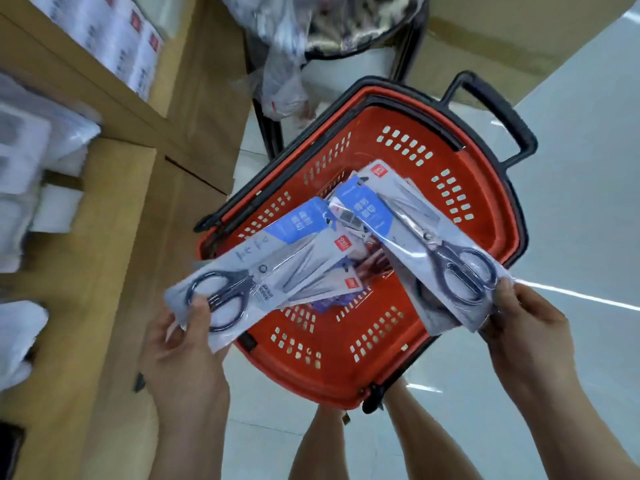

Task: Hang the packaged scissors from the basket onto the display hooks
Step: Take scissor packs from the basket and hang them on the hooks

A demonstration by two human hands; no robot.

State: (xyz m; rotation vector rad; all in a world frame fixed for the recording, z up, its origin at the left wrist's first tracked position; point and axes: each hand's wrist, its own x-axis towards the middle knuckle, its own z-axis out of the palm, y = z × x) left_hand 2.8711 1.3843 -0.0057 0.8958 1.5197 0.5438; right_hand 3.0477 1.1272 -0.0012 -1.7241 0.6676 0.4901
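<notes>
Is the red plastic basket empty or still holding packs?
Not empty: other flat packs lie inside the red plastic basket, below the scissor packs held by left hand and right hand.

Entry: red basket (pixel 346 372), black-rimmed: beneath and between the hands, more packs lying inside. Held by left hand (pixel 180 351): fanned scissors packs (pixel 277 268), pinched at the handle end. Held by right hand (pixel 530 323): second scissors pack (pixel 415 237), gripped at its handle end. Left of left hand: cardboard boxes (pixel 114 237)

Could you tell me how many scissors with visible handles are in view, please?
2: left scissors held by the left hand, right scissors by the right hand, above the red basket. More packs behind may hide others.
</notes>
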